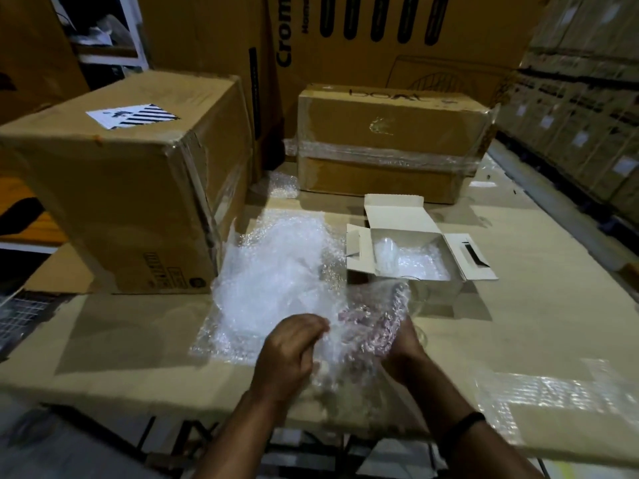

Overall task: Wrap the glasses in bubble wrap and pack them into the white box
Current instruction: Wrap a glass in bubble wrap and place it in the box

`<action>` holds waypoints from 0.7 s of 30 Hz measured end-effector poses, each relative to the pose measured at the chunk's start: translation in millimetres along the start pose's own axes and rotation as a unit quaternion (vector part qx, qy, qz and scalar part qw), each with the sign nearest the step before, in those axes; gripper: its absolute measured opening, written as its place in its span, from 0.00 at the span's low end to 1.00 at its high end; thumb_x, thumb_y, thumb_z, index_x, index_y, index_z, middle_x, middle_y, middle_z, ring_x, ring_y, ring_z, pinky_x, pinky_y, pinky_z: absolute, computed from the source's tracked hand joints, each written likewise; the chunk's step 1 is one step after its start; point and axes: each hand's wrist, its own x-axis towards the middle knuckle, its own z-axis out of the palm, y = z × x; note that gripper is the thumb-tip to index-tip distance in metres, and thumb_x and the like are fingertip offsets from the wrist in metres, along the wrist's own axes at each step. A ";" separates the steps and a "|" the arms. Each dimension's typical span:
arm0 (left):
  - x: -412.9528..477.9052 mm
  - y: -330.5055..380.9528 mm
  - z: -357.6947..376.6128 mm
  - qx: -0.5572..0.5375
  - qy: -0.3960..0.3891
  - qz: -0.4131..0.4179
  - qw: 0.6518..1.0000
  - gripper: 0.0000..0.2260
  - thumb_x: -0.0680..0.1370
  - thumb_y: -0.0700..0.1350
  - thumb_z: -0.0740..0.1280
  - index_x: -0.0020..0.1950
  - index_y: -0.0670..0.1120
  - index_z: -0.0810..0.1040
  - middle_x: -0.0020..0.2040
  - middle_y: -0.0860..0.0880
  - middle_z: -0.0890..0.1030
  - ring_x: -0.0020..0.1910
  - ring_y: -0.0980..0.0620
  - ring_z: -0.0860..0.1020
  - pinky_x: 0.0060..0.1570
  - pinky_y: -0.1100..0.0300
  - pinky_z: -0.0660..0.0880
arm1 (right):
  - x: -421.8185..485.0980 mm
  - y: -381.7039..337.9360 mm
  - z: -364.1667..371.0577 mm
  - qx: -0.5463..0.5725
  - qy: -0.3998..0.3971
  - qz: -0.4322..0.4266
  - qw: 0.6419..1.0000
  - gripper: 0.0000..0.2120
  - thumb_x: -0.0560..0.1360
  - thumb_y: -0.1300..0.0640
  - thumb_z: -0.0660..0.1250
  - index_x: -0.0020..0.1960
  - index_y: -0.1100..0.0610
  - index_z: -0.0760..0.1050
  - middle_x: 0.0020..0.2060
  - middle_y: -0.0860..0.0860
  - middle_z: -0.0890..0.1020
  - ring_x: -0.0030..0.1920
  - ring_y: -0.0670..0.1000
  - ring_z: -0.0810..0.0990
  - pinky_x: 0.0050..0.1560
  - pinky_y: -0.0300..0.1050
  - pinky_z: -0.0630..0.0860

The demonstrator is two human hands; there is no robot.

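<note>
Both hands work at the near edge of the cardboard-covered table. Left hand: fingers curled, fingertips and thumb pinching the near edge of the bubble wrap sheet. Right hand: mostly behind the gathered part of the same sheet, its fingers showing dimly through the film, curled round the bunched wrap from the right. A black wristband sits on the right wrist. The rest of the sheet lies crumpled on the table, reaching away from the hands toward the large brown carton on the left. 1 clear glass shows only as a faint outline just right of the bunched wrap and just in front of the white box; cannot tell whether it touches the wrap or the right hand. The white box stands open, flaps spread, and holds 1 rounded bundle in bubble wrap at its left side with more wrap beside it. A taped carton stands behind the box. 1 flat piece of bubble wrap lies at the near right of the table.
</note>
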 end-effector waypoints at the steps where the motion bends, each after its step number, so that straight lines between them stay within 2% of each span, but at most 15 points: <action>1: -4.2 3.0 3.6 0.001 -0.028 0.027 0.999 0.12 0.74 0.34 0.63 0.50 0.42 0.84 0.50 0.49 0.84 0.52 0.51 0.81 0.56 0.57 0.75 | -2.5 -7.8 -4.0 -0.032 -0.032 0.017 0.999 0.17 0.80 0.50 0.59 0.53 0.63 0.78 0.46 0.62 0.84 0.41 0.58 0.84 0.42 0.52 0.81; 2: -7.4 5.9 7.6 0.001 -0.052 0.050 0.997 0.12 0.72 0.32 0.65 0.49 0.43 0.84 0.49 0.49 0.84 0.50 0.51 0.80 0.55 0.57 0.74 | -2.5 -12.9 -9.4 -0.074 -0.051 0.023 0.996 0.15 0.80 0.53 0.61 0.55 0.63 0.79 0.49 0.64 0.83 0.45 0.60 0.83 0.47 0.54 0.80; 4: -11.7 14.9 17.2 0.001 -0.085 0.077 0.993 0.12 0.68 0.31 0.69 0.47 0.45 0.84 0.46 0.51 0.84 0.46 0.51 0.80 0.49 0.55 0.74 | -6.0 -22.8 -21.3 -0.158 -0.060 0.014 0.986 0.11 0.78 0.61 0.64 0.56 0.64 0.80 0.49 0.64 0.83 0.45 0.60 0.83 0.48 0.55 0.79; 6: -11.9 27.6 26.1 -0.005 -0.107 0.087 0.990 0.11 0.67 0.34 0.72 0.46 0.46 0.83 0.45 0.52 0.83 0.43 0.50 0.79 0.45 0.53 0.74 | -14.1 -34.5 -33.9 -0.205 -0.055 0.004 0.977 0.09 0.77 0.65 0.64 0.54 0.66 0.81 0.48 0.64 0.83 0.42 0.60 0.82 0.45 0.53 0.80; 8: -10.4 41.3 36.2 -0.023 -0.124 0.104 0.987 0.08 0.69 0.40 0.72 0.48 0.45 0.83 0.46 0.50 0.83 0.43 0.49 0.79 0.44 0.53 0.74 | -26.0 -46.8 -53.4 -0.174 -0.060 0.024 0.983 0.09 0.78 0.64 0.64 0.53 0.67 0.80 0.44 0.63 0.83 0.37 0.56 0.82 0.37 0.47 0.80; 11: -5.5 59.6 52.9 -0.037 -0.143 0.119 0.982 0.12 0.75 0.52 0.70 0.50 0.44 0.83 0.50 0.48 0.83 0.47 0.47 0.78 0.47 0.52 0.73 | -42.8 -67.5 -95.8 -0.122 -0.045 0.042 0.991 0.11 0.76 0.64 0.65 0.55 0.67 0.80 0.36 0.58 0.81 0.29 0.52 0.79 0.28 0.40 0.74; 13: -1.7 71.3 67.1 -0.018 -0.144 0.128 0.981 0.16 0.75 0.58 0.68 0.50 0.46 0.83 0.53 0.48 0.82 0.52 0.47 0.77 0.51 0.52 0.71 | -51.3 -82.9 -129.7 -0.115 -0.043 0.041 0.992 0.11 0.75 0.62 0.66 0.54 0.65 0.81 0.38 0.61 0.79 0.31 0.54 0.77 0.30 0.41 0.73; 14: 0.6 78.9 75.5 -0.008 -0.142 0.139 0.980 0.16 0.75 0.59 0.68 0.50 0.47 0.83 0.54 0.48 0.82 0.54 0.47 0.77 0.54 0.53 0.70 | -52.4 -90.4 -149.0 -0.128 -0.036 0.038 0.990 0.12 0.74 0.60 0.67 0.54 0.64 0.82 0.41 0.63 0.79 0.36 0.56 0.77 0.35 0.43 0.72; 16: 5.3 95.4 93.9 -0.002 -0.144 0.162 0.976 0.16 0.75 0.59 0.68 0.51 0.48 0.83 0.58 0.46 0.81 0.58 0.46 0.75 0.57 0.53 0.67 | -52.3 -107.5 -184.9 -0.182 -0.009 0.035 0.983 0.12 0.77 0.60 0.65 0.56 0.63 0.81 0.51 0.65 0.81 0.45 0.59 0.79 0.41 0.45 0.74; 17: 7.5 104.3 106.0 -0.001 -0.149 0.170 0.974 0.15 0.75 0.58 0.68 0.52 0.48 0.83 0.60 0.46 0.80 0.60 0.45 0.74 0.58 0.53 0.67 | -51.8 -116.7 -200.9 -0.217 -0.004 0.034 0.976 0.12 0.79 0.60 0.63 0.57 0.61 0.81 0.52 0.63 0.82 0.43 0.58 0.81 0.39 0.45 0.75; 19: 10.9 121.7 133.4 0.004 -0.184 0.166 0.969 0.14 0.75 0.54 0.68 0.56 0.48 0.81 0.66 0.46 0.77 0.64 0.44 0.73 0.60 0.50 0.68 | -49.1 -133.7 -228.2 -0.278 -0.023 0.040 0.959 0.12 0.81 0.60 0.60 0.59 0.59 0.81 0.45 0.58 0.83 0.33 0.51 0.77 0.33 0.43 0.72; 21: 13.0 133.8 160.4 0.022 -0.240 0.131 0.962 0.15 0.75 0.51 0.67 0.61 0.50 0.78 0.69 0.46 0.74 0.66 0.43 0.72 0.62 0.48 0.70 | -43.6 -146.1 -248.5 -0.301 -0.020 0.047 0.952 0.13 0.82 0.62 0.59 0.59 0.59 0.80 0.38 0.54 0.82 0.31 0.50 0.73 0.32 0.44 0.68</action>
